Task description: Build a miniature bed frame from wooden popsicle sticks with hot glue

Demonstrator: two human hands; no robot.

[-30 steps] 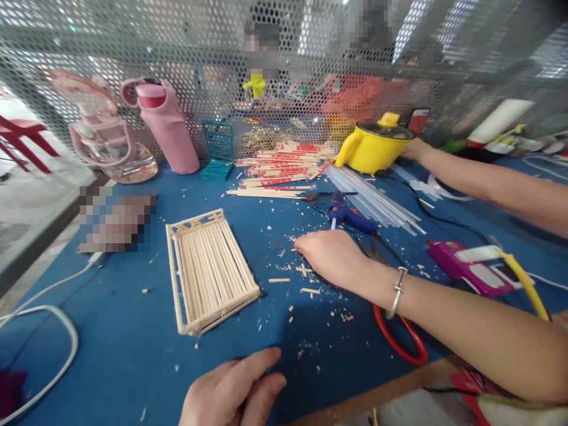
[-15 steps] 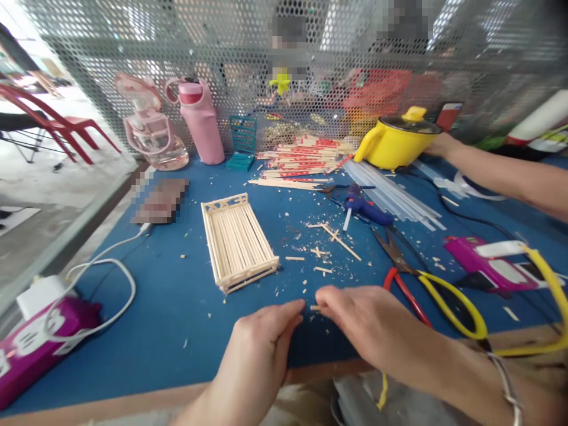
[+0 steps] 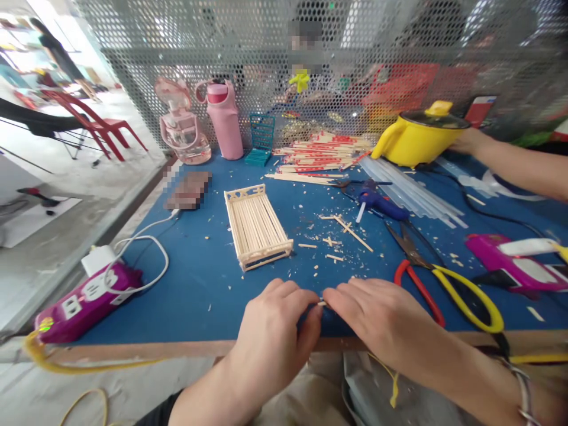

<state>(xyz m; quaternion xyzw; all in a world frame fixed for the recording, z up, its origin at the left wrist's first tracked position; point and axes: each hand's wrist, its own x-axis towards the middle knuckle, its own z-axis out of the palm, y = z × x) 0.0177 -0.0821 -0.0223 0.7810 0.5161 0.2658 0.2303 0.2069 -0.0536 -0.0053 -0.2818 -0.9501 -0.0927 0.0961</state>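
Short wooden stick (image 3: 322, 303) sat at lower centre of the frame. Left hand (image 3: 277, 322) pinched one end, thumb against forefinger; right hand (image 3: 384, 313) grasped the other, fingers curled. Slatted stick tray (image 3: 257, 228) lay mid-frame, apart from both. Scissors (image 3: 416, 258), blades parted, and blue glue gun (image 3: 384, 205) lay right of centre.

Thin wooden stick piece (image 3: 322, 303), pale, bare; only short bit visible, rest hidden, full length unclear. Held roughly level across narrow gap between left hand (image 3: 277, 325) and right hand (image 3: 386, 313), near front edge of blue tabletop (image 3: 190, 316).
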